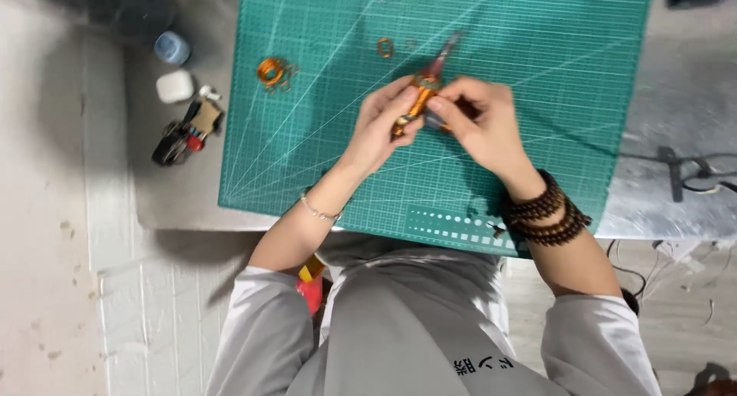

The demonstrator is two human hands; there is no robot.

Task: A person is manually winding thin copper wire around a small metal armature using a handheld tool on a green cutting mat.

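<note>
Teal white-gridded cutting mat (537, 96), orange-handled pliers (421, 96), orange wire coil (270, 71).

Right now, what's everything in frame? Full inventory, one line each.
cutting mat: 1, green with a white grid, covers most of the table
table: 1, grey, under the mat
wire coil: 1, orange, on the mat, upper left
small wire ring: 1, orange, on the mat near its top edge
pliers: 1, orange handles, held over the mat centre
small jar: 1, blue, on the table left of the mat
earbud case: 1, white, below the jar
small tool: 1, black, tan and red, below the case
bead bracelets: several loops, dark brown, right wrist
thin bracelet: 1, silver, left wrist
left hand: 1, grips the pliers handles
right hand: 1, on the pliers
</note>
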